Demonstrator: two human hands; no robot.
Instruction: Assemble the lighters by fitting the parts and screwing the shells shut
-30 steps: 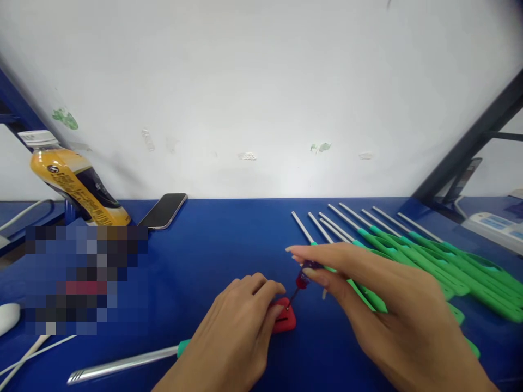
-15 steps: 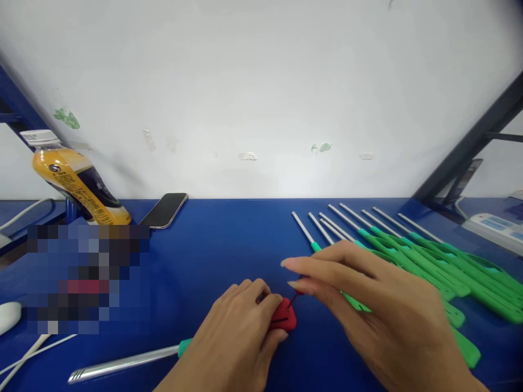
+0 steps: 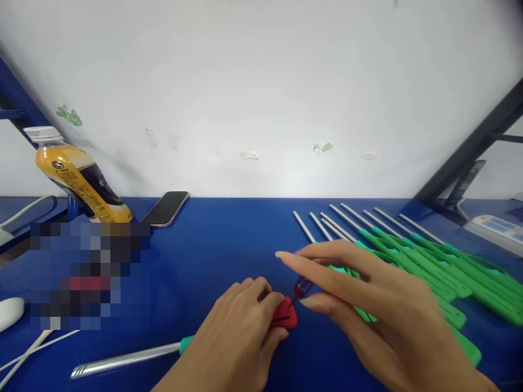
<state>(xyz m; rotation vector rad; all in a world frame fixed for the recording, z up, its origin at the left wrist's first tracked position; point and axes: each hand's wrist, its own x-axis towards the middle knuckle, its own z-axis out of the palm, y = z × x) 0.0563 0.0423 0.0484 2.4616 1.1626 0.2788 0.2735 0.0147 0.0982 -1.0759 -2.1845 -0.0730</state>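
Blue counter (image 3: 229, 239) meets a white wall (image 3: 261, 81). Left fingers (image 3: 273, 302) pinch a red piece (image 3: 286, 320) on the counter. Right fingers (image 3: 316, 270) loosely hold a little screwdriver (image 3: 302, 287), its tip on the red piece. Screwing looks unfinished; I can't tell how much is left.

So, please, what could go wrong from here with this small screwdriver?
The screwdriver meets the red part at a slant, so its thin tip might slip and poke the left hand, whose fingers are very close. The red part is small and held at one side, so it could twist under pressure. The right hand might also knock the green handles near it.
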